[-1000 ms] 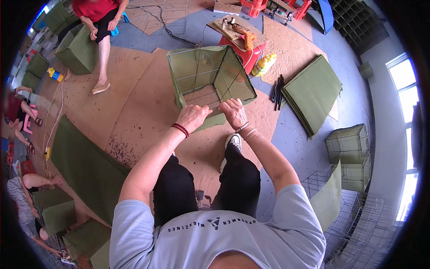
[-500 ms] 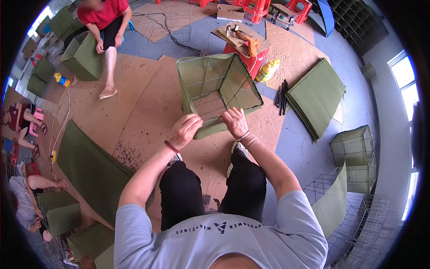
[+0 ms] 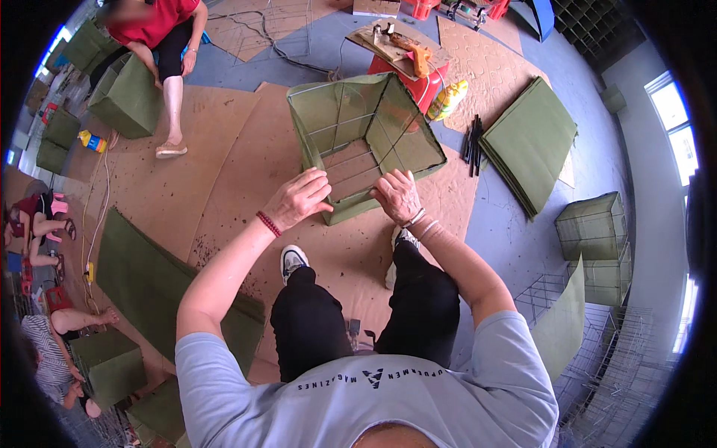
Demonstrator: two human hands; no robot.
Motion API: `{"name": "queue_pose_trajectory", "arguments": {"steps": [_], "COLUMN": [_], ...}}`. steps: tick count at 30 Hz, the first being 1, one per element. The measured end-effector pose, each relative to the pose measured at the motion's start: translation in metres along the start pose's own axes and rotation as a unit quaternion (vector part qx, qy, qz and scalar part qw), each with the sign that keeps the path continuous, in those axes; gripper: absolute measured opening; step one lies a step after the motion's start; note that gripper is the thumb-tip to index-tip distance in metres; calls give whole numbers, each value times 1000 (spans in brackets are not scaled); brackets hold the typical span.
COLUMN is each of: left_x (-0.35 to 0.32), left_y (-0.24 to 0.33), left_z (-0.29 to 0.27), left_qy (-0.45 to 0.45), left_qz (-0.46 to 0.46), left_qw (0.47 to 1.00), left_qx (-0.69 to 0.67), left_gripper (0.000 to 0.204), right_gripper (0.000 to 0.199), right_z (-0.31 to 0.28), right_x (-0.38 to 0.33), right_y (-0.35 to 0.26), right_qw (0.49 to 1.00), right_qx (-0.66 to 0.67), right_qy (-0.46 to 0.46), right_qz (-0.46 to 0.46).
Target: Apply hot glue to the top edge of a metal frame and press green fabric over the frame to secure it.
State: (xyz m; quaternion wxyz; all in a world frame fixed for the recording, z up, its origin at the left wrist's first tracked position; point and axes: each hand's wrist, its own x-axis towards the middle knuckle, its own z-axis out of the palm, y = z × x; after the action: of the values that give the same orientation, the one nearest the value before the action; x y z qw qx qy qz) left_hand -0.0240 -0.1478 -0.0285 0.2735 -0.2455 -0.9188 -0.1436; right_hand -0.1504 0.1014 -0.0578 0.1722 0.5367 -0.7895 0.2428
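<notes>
In front of me an open-topped box (image 3: 332,119) of green fabric over a thin wire frame stands on brown cardboard, its wire grid showing inside. My left hand (image 3: 301,196) is closed on the near left corner of its rim, thumb pointing inward. At the near right part of the same rim my right hand (image 3: 397,196) is closed, fingers curled over the edge. Between the hands the green near wall (image 3: 351,212) shows. The fingertips partly cover the fabric they pinch.
Beyond the box, a glue gun (image 3: 418,56) lies on a board over a red stool (image 3: 411,84), beside a yellow bag (image 3: 448,101). Black strips (image 3: 472,145) and stacked green sheets (image 3: 530,145) lie right; a green sheet (image 3: 164,287) lies left. Co-workers (image 3: 160,33) sit at left.
My hands have moved slightly apart along the near rim, still closed on it. My view has shifted a little, and my left shoe shows more fully.
</notes>
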Motion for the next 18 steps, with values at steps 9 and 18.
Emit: {"name": "queue_pose_trajectory", "arguments": {"steps": [9, 18], "left_x": [15, 5], "left_y": [-20, 35], "left_z": [-3, 27], "left_qy": [-136, -31], "left_qz": [99, -51], "left_qw": [984, 998], "left_qx": [-60, 29], "left_gripper": [28, 21], "right_gripper": [21, 22], "right_z": [1, -7], "right_x": [3, 2], "right_y": [1, 1], "right_qw": [1000, 1000], "right_qx": [9, 12], "right_qy": [-11, -14], "right_qz": [0, -11]}}
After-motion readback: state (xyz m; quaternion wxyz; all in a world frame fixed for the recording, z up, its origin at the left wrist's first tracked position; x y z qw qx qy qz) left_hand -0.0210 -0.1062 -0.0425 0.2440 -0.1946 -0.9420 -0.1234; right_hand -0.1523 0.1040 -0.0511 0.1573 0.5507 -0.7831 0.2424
